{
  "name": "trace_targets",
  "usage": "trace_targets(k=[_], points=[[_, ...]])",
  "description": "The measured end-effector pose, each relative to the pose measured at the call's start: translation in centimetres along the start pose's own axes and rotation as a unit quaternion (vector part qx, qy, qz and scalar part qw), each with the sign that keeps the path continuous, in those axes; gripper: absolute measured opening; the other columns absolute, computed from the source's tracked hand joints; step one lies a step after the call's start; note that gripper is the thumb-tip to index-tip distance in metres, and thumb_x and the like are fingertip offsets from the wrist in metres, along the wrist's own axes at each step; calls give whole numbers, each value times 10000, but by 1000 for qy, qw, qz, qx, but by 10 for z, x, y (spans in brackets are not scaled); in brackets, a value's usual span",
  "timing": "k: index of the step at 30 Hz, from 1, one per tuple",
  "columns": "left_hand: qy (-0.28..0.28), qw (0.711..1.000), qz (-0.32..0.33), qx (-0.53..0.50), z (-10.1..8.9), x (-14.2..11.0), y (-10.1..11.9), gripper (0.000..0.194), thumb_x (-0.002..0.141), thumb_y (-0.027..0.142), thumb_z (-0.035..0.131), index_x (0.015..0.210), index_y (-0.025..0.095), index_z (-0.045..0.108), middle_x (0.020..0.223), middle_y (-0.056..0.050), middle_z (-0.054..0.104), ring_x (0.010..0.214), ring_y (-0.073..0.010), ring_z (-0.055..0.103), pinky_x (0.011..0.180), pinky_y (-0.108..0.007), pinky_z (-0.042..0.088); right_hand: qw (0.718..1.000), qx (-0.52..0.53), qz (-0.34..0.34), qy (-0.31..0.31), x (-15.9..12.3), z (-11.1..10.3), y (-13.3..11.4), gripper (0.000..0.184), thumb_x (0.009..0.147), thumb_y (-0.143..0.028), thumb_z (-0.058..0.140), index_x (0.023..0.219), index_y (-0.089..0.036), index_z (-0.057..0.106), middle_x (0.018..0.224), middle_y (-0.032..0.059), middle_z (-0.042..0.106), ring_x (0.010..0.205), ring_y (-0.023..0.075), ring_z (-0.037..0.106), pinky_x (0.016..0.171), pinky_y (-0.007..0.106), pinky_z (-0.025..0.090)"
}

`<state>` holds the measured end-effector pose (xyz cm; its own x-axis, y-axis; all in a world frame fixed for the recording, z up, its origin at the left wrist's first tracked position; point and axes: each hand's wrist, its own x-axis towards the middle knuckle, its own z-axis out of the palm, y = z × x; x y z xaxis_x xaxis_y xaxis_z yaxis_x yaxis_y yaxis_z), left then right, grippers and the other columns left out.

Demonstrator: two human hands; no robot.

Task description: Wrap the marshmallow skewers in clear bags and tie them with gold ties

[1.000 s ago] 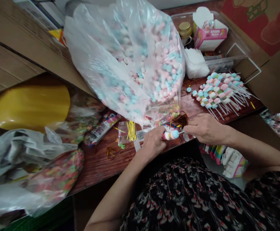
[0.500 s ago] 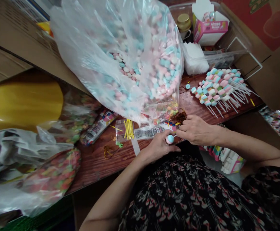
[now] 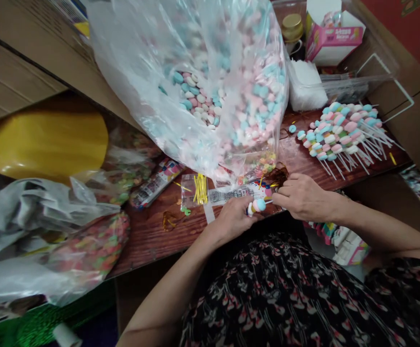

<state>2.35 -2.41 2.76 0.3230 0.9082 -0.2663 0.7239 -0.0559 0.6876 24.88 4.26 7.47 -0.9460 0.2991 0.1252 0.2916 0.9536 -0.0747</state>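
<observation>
My left hand (image 3: 231, 218) is closed around a short candy skewer (image 3: 257, 206), whose stacked blue, pink and yellowish pieces stick out past the thumb and point right. Just to the right, my right hand (image 3: 298, 196) has its fingers pinched together; what they hold is too small to make out. Brown shiny ribbon (image 3: 278, 176) lies against its fingertips. Under and behind the hands are a printed plastic wrapper (image 3: 228, 194) and a small clear packet with yellow twist ties (image 3: 200, 189).
A big clear bag of pastel candies (image 3: 203, 96) fills the table's back. Finished-looking candy skewers (image 3: 343, 130) are piled at right, before a clear plastic bin (image 3: 379, 72) holding a pink box (image 3: 334, 41). Bags of gummy rings (image 3: 90, 246) lie left, near a yellow rounded object (image 3: 44, 144).
The candy skewer in my left hand has turned from end-on to side-on, showing more stacked pieces. My right hand stays beside the brown ribbon. The whole view has shifted slightly.
</observation>
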Motion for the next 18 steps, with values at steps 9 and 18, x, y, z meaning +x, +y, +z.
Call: trace_targets(k=[9,18], points=[[61,986,-19,156,0,-10,-11,191,765,355,698,823,183,636,804,-56,671,749,-210,595,615,-278,361,979,45,130,-149,0,-5,-16,154,879,-139,455,871,-144,609,708,68,683,553,125,490,569,306,182],[-21,1000,-9,8,5,-3,-7,344,716,493,768,830,186,662,741,2,664,672,-167,593,604,-256,389,977,50,95,-184,11,8,-24,175,861,-144,448,925,-143,611,758,93,705,581,154,559,559,300,195]])
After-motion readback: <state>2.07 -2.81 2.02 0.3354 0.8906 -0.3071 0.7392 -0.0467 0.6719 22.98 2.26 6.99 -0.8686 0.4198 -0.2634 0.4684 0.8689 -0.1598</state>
